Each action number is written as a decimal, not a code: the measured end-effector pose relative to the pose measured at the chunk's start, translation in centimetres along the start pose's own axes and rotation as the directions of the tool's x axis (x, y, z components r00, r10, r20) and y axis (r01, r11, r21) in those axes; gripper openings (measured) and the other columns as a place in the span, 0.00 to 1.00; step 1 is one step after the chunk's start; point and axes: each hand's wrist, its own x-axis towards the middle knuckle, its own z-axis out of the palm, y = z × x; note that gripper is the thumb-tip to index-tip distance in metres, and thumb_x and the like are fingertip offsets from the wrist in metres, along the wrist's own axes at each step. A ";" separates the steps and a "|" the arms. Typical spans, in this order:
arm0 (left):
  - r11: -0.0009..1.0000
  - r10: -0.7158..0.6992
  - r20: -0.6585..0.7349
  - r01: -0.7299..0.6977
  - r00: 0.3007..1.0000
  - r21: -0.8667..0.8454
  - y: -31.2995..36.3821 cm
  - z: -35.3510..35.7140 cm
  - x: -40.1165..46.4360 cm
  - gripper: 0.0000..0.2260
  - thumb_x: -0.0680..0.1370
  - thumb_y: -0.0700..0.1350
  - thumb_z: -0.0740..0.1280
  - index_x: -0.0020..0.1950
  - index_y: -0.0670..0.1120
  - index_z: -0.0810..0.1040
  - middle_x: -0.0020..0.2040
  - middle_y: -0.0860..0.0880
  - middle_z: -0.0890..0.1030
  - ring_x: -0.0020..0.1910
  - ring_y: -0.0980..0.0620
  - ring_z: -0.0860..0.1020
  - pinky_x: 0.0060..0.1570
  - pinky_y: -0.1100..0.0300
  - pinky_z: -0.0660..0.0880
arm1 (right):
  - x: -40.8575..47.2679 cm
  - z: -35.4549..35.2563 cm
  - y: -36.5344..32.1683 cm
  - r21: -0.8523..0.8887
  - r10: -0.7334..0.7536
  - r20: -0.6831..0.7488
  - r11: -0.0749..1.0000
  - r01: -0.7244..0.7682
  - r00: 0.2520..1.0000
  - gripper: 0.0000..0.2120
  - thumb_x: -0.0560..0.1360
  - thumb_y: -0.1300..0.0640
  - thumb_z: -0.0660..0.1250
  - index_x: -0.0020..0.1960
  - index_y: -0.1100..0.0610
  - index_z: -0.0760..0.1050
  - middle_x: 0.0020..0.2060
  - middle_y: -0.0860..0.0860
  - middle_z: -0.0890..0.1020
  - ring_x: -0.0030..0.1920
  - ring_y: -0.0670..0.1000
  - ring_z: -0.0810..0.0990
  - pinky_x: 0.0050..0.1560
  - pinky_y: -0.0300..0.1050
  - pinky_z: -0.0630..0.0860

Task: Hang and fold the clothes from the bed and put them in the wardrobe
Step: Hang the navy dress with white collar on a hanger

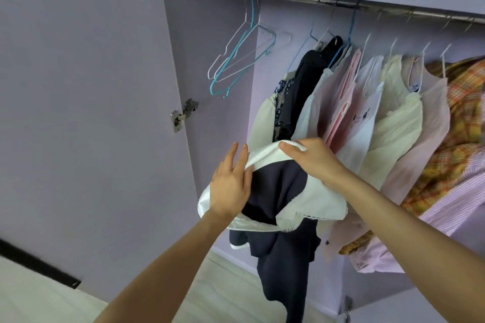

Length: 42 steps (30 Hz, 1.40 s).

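Note:
A navy garment with a wide white collar (278, 191) hangs in front of the open wardrobe, its dark lower part trailing toward the floor. My left hand (231, 181) lies on the collar's left side with the index and middle fingers straight up and the thumb tucked into the white fabric. My right hand (312, 157) grips the top edge of the white collar, fingers curled over it. Behind them, several hung clothes (367, 118) crowd the metal rail (341, 4): dark, white, pink and a yellow plaid shirt (459, 123).
Three bare wire hangers (236, 60), white and teal, hang at the rail's left end. The lilac wardrobe door (91, 113) stands open on the left with a metal hinge (183, 115). Pale floor tiles (223, 283) lie below.

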 end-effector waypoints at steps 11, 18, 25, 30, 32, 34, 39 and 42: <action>0.972 0.016 0.292 -0.083 0.956 0.218 -0.1 -4.0 3.8 0.15 0.82 0.50 0.52 0.64 0.51 0.73 0.42 0.46 0.80 0.47 0.39 0.77 0.47 0.53 0.71 | -0.2 -2.0 7.5 -0.740 -0.025 0.026 0.671 0.036 0.999 0.20 0.74 0.65 0.58 0.63 0.52 0.71 0.57 0.50 0.74 0.58 0.52 0.73 0.57 0.49 0.67; 0.998 -0.002 0.345 -0.021 0.939 0.061 2.6 -4.2 4.6 0.12 0.83 0.48 0.53 0.39 0.48 0.64 0.31 0.49 0.67 0.37 0.42 0.66 0.38 0.55 0.63 | 0.4 1.9 4.5 -0.443 -0.337 0.009 0.843 0.306 0.941 0.35 0.72 0.56 0.68 0.75 0.56 0.57 0.64 0.56 0.74 0.62 0.58 0.72 0.62 0.53 0.65; 0.997 0.014 0.308 -0.035 0.951 0.063 2.4 -5.7 5.4 0.12 0.83 0.48 0.52 0.49 0.45 0.72 0.39 0.42 0.77 0.42 0.37 0.73 0.39 0.53 0.66 | 1.3 4.1 2.6 -0.288 -0.257 0.003 0.925 0.247 0.966 0.32 0.73 0.66 0.61 0.74 0.56 0.56 0.59 0.58 0.76 0.51 0.61 0.78 0.44 0.49 0.72; 0.971 -0.020 0.219 -0.034 0.976 0.238 -1.3 -6.2 4.2 0.12 0.83 0.47 0.52 0.59 0.45 0.71 0.40 0.43 0.79 0.41 0.38 0.76 0.38 0.55 0.66 | 2.1 3.2 1.1 -0.003 -0.199 0.058 0.980 0.200 0.978 0.16 0.73 0.66 0.59 0.57 0.51 0.73 0.39 0.44 0.76 0.34 0.42 0.73 0.32 0.30 0.65; 0.980 -0.065 0.178 0.029 0.982 0.196 -2.1 -5.8 3.0 0.11 0.82 0.48 0.54 0.59 0.46 0.71 0.40 0.45 0.80 0.42 0.40 0.77 0.38 0.56 0.66 | 2.3 3.5 0.0 0.049 -0.183 0.037 0.982 0.181 0.982 0.16 0.72 0.66 0.58 0.53 0.49 0.73 0.36 0.43 0.75 0.31 0.41 0.71 0.30 0.29 0.66; 0.987 -0.129 0.130 0.115 0.983 0.108 -2.7 -5.1 1.9 0.11 0.81 0.48 0.58 0.61 0.47 0.72 0.43 0.46 0.81 0.43 0.42 0.78 0.39 0.57 0.67 | 2.2 3.9 -0.9 0.047 -0.184 0.020 0.982 0.182 0.983 0.18 0.71 0.66 0.57 0.51 0.46 0.72 0.36 0.42 0.74 0.33 0.41 0.72 0.31 0.28 0.67; 0.974 -0.224 0.213 0.227 0.951 0.011 -2.9 -3.2 0.3 0.08 0.80 0.48 0.59 0.52 0.47 0.75 0.34 0.49 0.76 0.38 0.42 0.74 0.37 0.58 0.67 | 1.8 4.0 -1.2 0.081 -0.104 0.018 0.991 0.102 0.994 0.18 0.70 0.65 0.56 0.51 0.45 0.71 0.43 0.46 0.76 0.41 0.45 0.74 0.36 0.34 0.66; 0.970 -0.242 0.185 0.233 0.953 0.069 -2.5 -2.9 1.1 0.12 0.82 0.46 0.55 0.41 0.43 0.69 0.33 0.44 0.74 0.34 0.42 0.69 0.34 0.57 0.64 | 1.2 2.4 -0.1 -0.025 -0.141 -0.016 0.990 0.141 0.990 0.18 0.71 0.66 0.58 0.57 0.51 0.72 0.46 0.49 0.78 0.46 0.52 0.76 0.40 0.39 0.70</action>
